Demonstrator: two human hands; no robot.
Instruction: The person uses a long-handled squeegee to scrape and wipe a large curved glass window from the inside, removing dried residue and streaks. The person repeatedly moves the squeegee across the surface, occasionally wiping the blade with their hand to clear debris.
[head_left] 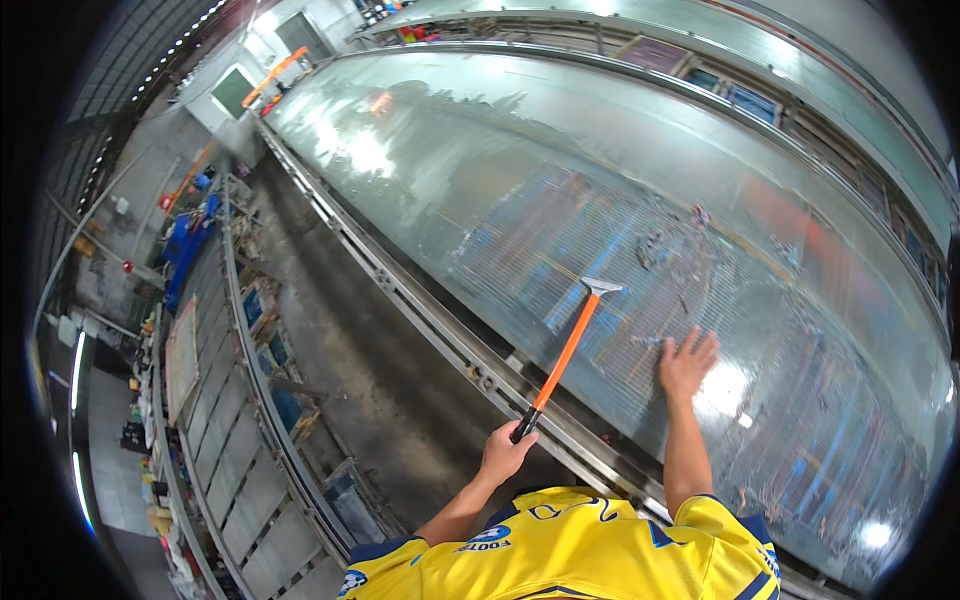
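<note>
My left hand (505,452) is closed round the black grip of a long-handled scraper (566,358) with an orange shaft. The scraper's wide metal head rests on or just over the long glass-like table top (450,150). To the right, my right hand (688,362) lies with fingers spread on or close above the same surface, holding nothing. Dark crumpled scrapings (660,252) lie beyond my right hand. Around both hands, patches of blue, red and dark striped residue cover the table top.
A metal rail (395,285) runs along the table's near edge. Left of it is a concrete aisle (340,330), then a rack (225,420) with framed panels. Beyond the table stands another long table (700,40) with frames beneath. Blue equipment (188,240) stands at far left.
</note>
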